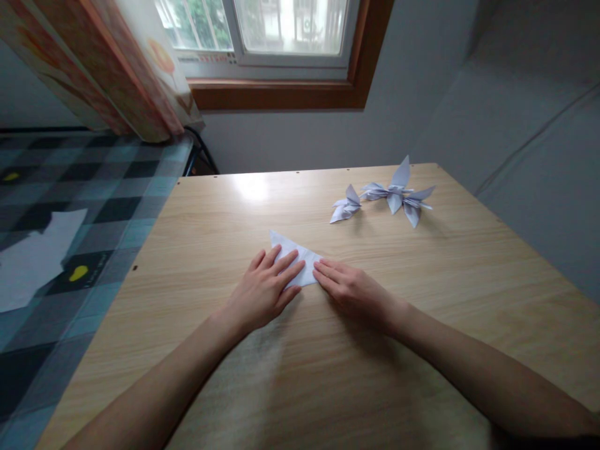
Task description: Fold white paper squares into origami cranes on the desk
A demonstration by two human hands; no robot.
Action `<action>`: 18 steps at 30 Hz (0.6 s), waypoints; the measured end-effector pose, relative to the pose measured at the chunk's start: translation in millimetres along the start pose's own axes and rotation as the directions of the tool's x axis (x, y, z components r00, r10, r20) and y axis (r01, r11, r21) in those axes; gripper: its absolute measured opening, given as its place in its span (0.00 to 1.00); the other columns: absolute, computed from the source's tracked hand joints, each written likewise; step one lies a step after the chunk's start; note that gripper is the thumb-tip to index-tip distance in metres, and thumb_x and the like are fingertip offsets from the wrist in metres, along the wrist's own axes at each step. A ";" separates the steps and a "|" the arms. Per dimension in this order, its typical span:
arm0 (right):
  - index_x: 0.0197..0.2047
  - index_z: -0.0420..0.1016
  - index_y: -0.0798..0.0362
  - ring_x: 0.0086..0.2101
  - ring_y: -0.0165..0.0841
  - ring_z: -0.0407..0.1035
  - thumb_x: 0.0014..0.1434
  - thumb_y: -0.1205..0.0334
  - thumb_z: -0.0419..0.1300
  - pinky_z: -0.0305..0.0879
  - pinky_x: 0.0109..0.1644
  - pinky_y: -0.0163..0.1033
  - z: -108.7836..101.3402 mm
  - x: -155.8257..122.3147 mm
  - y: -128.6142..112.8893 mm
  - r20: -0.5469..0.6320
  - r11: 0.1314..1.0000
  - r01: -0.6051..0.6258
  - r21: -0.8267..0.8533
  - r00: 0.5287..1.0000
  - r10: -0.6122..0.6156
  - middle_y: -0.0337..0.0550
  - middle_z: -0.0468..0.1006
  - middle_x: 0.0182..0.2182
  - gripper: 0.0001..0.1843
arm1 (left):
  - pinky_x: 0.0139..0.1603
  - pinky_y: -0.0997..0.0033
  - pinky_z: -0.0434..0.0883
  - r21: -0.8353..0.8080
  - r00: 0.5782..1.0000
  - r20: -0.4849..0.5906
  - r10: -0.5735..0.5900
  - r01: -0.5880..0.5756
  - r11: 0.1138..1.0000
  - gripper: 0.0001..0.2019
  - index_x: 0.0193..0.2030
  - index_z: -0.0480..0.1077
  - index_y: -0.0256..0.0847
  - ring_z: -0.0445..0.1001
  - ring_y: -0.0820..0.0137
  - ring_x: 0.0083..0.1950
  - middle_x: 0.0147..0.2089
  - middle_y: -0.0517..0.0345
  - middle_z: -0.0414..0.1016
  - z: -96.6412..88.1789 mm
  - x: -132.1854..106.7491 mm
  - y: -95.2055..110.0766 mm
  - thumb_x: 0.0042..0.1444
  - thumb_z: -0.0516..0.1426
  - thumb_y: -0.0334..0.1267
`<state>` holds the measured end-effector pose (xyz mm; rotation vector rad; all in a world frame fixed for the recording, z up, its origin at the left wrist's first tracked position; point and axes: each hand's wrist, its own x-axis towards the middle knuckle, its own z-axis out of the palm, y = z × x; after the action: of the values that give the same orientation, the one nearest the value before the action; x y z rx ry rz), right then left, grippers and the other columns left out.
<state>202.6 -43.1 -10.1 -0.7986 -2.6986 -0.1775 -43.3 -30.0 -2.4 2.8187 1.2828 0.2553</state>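
Observation:
A white sheet folded into a triangle (299, 255) lies flat in the middle of the wooden table (215, 206). My left hand (263, 289) rests on its near left part, fingers stretched out flat and pressing down. My right hand (352, 289) lies flat beside it, fingertips touching the triangle's right corner. Neither hand holds anything.
Folded paper figures sit at the table's far right: a small one (345, 206) and a larger winged pair (399, 192). A bed with a checked cover (94, 187) and a loose white sheet (35, 256) is to the left. A curtain (126, 69) and window (281, 31) are behind.

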 end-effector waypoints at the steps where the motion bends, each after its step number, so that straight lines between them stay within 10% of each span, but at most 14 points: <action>1: 0.56 0.72 0.72 0.55 0.47 0.72 0.63 0.75 0.53 0.71 0.60 0.48 -2.9 -0.5 -3.4 0.026 0.999 -0.001 -0.050 1.000 0.002 0.68 0.76 0.54 0.19 | 0.67 0.40 0.58 0.000 1.000 0.009 -0.003 0.003 1.000 0.23 0.67 0.65 0.48 0.59 0.46 0.71 0.69 0.51 0.65 -0.4 0.1 0.2 0.68 0.50 0.48; 9: 0.37 0.76 0.64 0.32 0.43 0.74 0.57 0.82 0.52 0.70 0.29 0.42 -21.3 0.4 -18.5 0.211 0.937 -0.164 -0.307 0.949 0.235 0.60 0.79 0.32 0.13 | 0.68 0.39 0.57 0.000 0.999 0.046 0.000 0.000 1.000 0.25 0.68 0.63 0.47 0.57 0.44 0.72 0.71 0.50 0.63 -2.5 0.6 -0.5 0.67 0.51 0.50; 18: 0.27 0.73 0.54 0.25 0.35 0.66 0.58 0.78 0.56 0.56 0.27 0.40 -30.0 1.7 9.8 0.015 0.973 -0.029 -0.229 0.999 0.033 0.44 0.75 0.23 0.13 | 0.66 0.41 0.61 -0.017 0.998 -0.035 0.049 -0.049 0.999 0.26 0.65 0.67 0.43 0.62 0.45 0.69 0.68 0.47 0.67 -2.9 -0.8 -1.1 0.65 0.53 0.52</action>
<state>214.6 -40.2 18.9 -0.9110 -2.7139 -0.4837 -45.1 -30.0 0.3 2.8454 1.2123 0.3171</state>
